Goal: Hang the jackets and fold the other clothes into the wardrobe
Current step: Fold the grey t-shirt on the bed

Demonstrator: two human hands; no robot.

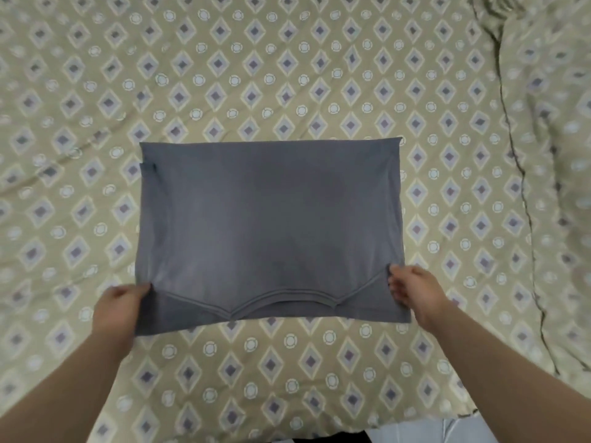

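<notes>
Reaching up from the two lower corners of the frame, bare forearms lead to hands that meet a grey shirt (268, 219) at its near end. The left hand (120, 303), lower left of centre, pinches the shirt's left side, with the thumb on top and the fingers tucked out of sight under the cloth. The right hand (412, 290), lower right of centre, pinches the right side, thumb and curled fingers closed on the fabric's edge. Between the hands the ribbed neckline curves across the near part of the shirt, and another layer of the cloth shows below it. The shirt is folded into a broad rectangle in the middle of the frame and lies on a bedcover (287, 75), its far edge straight and its upper right corner slightly peaked. The bedcover is olive with purple diamonds and pale rings, and it fills nearly the whole frame. Toward the right edge a rumpled ridge of bedding (543, 155) runs from top to bottom, well apart from the shirt.
</notes>
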